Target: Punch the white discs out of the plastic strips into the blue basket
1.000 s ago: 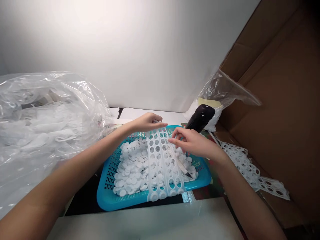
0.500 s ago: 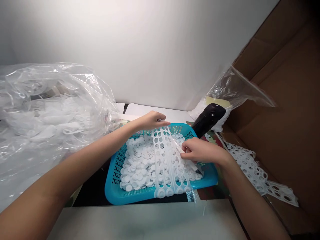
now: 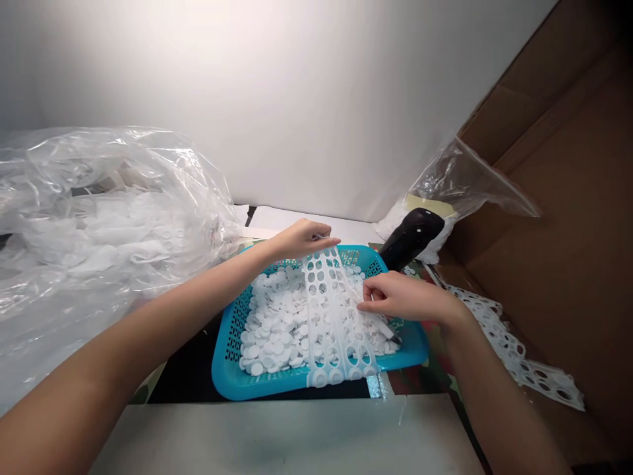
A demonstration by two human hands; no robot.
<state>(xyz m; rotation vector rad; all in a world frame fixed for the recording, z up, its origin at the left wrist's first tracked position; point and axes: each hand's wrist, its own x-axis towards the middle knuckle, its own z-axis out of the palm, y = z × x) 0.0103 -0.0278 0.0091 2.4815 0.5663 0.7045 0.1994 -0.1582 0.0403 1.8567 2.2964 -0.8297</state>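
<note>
A white perforated strip (image 3: 324, 330) with rows of round holes stretches across the blue plastic basket (image 3: 247, 390), its near end over the front rim. My left hand (image 3: 306, 239) pinches the strip's far end above the back rim. At the strip's right edge, my right hand (image 3: 388, 295) is closed on a thin part of it; the fingertips are partly hidden. Loose white discs (image 3: 274, 330) fill the basket beneath. Just below my right hand, a white tool with a dark tip (image 3: 390, 332) lies over the discs.
A large clear plastic bag (image 3: 113, 231) of white pieces stands at left. Behind the basket's right corner is a black handle-like object (image 3: 413, 234), near a clear bag (image 3: 469, 171). More perforated strips (image 3: 514, 356) lie at right by a cardboard wall (image 3: 568, 231).
Both hands keep their hold on the strip and have barely moved. The view has shifted slightly.
</note>
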